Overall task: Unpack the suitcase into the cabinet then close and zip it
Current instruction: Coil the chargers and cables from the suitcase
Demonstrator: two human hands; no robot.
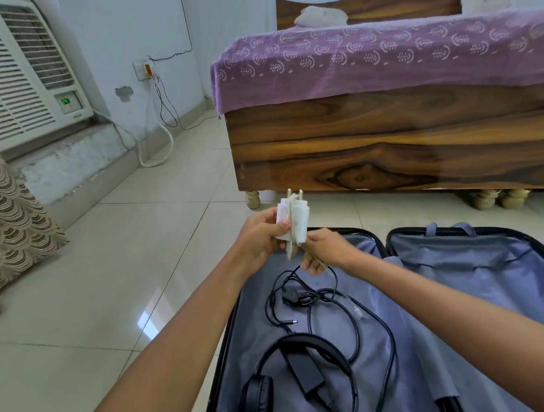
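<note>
- White charger (293,219), its cable wound round the body and its two pins pointing up, sits pinched in the left hand (261,239); the right hand (322,250), just beside and below that grip, pinches the loose end of the cable.
- Directly under the grip lies the open suitcase (457,275), both halves flat on the floor tiles.
- Below the hands, in the left half, a black power adapter (306,372) with its tangled cord and black headphones (275,391) lie not yet unpacked.
- Right of the grip, the other half shows only grey lining.
- My judgement: unpacking is partly done; the charger is out, two items remain, and closing and zipping are not begun. No cabinet is in view.
- Far left of the grip, an air conditioner (21,80) shows a green display; its digits and the brand mark below are too small to read.
</note>
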